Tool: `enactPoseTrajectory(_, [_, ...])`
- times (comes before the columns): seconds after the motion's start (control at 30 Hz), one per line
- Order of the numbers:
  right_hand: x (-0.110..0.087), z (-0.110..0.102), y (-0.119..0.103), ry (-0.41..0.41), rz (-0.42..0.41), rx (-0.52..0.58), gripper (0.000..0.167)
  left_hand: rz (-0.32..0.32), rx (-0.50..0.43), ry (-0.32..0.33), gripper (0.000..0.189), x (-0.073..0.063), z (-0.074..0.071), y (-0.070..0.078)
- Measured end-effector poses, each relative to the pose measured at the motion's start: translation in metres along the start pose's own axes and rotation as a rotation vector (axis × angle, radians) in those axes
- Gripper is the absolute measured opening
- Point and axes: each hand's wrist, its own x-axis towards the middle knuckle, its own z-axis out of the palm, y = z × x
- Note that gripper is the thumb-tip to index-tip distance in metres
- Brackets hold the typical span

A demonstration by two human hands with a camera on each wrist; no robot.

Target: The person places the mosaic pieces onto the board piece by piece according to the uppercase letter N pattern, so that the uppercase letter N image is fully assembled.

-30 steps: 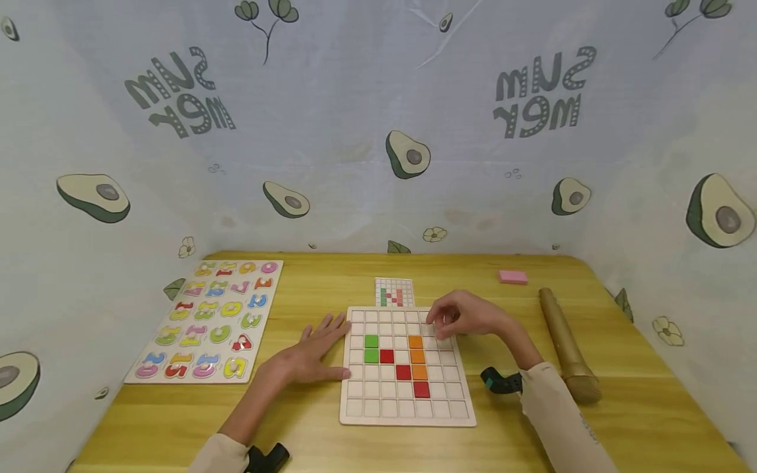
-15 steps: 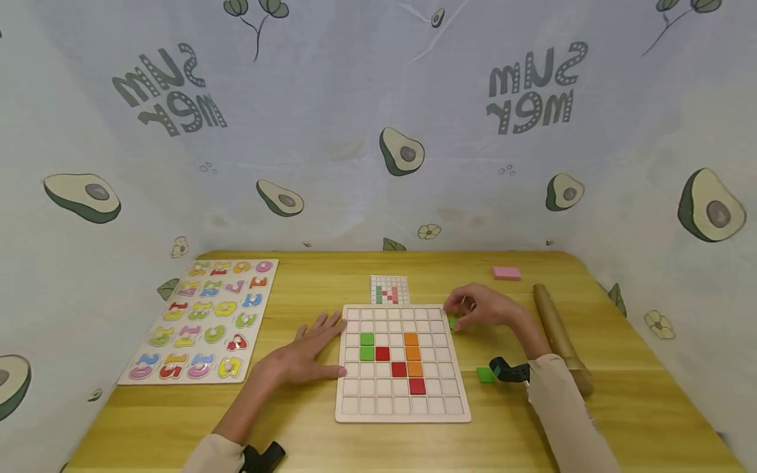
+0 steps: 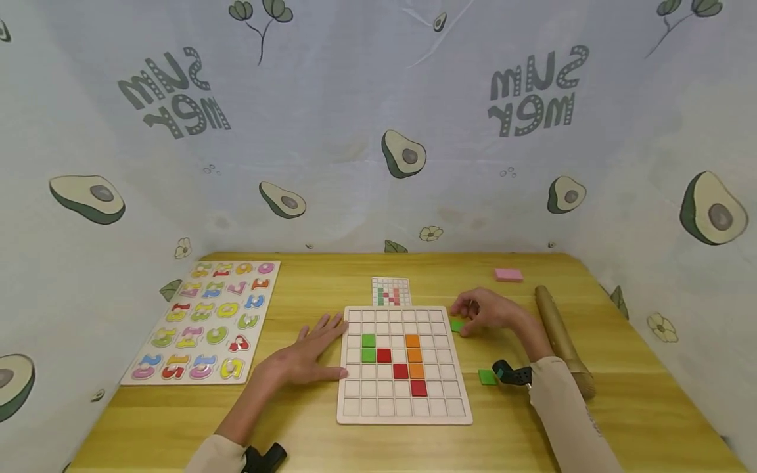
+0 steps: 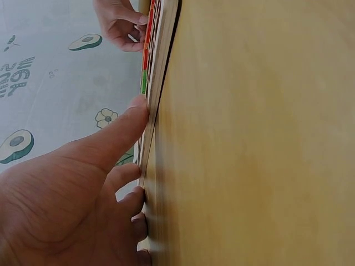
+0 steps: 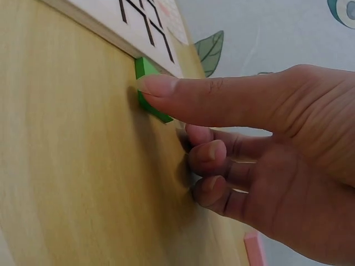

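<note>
A wooden grid board (image 3: 367,408) lies flat on the table, with green, red and orange square tiles in some cells. At its left edge my left hand (image 3: 304,358) rests with fingers spread; in the left wrist view the thumb (image 4: 125,130) touches the board's side. Just off the board's upper right edge, my right hand (image 3: 486,311) pinches a green tile (image 3: 457,325). The right wrist view has the thumb on this green tile (image 5: 145,69), which is close against the board; the index finger is mostly hidden behind the thumb. Another green tile (image 3: 487,377) lies near the right wrist camera.
A small pattern card (image 3: 391,291) touches the board's far edge. At the left lies a number puzzle board (image 3: 248,355). A pink block (image 3: 508,275) sits at the back right, and a wooden stick (image 3: 558,338) lies beside the right forearm.
My right hand has moved right, from above the board's upper right cells to the table beside it. A green tile now shows at its fingertips. The left hand has stayed put.
</note>
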Motion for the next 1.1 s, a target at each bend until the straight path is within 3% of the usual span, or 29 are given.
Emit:
enactPoseTrajectory(0.17, [0.004, 0.002, 0.001, 0.025, 0.021, -0.027, 0.027, 0.001, -0.013, 0.004, 0.095, -0.001, -0.001, 0.000])
enactPoseTrajectory(0.43, [0.004, 0.003, 0.001, 0.082, 0.061, -0.041, 0.019, 0.052, -0.030, 0.019, 0.098, 0.001, 0.002, -0.007])
enactPoseTrajectory(0.63, [0.005, 0.006, 0.001, 0.098, 0.086, -0.036, 0.016, 0.035, -0.003, 0.021, 0.098, 0.005, 0.007, -0.012])
enactPoseTrajectory(0.93, [0.006, 0.006, 0.003, 0.099, 0.072, -0.037, 0.016, 0.027, -0.029, 0.000, 0.095, 0.000, 0.001, -0.001])
enactPoseTrajectory(1.1, [0.004, 0.004, 0.004, 0.098, 0.021, -0.074, 0.016, 0.035, -0.028, 0.005, 0.095, 0.001, 0.001, 0.001])
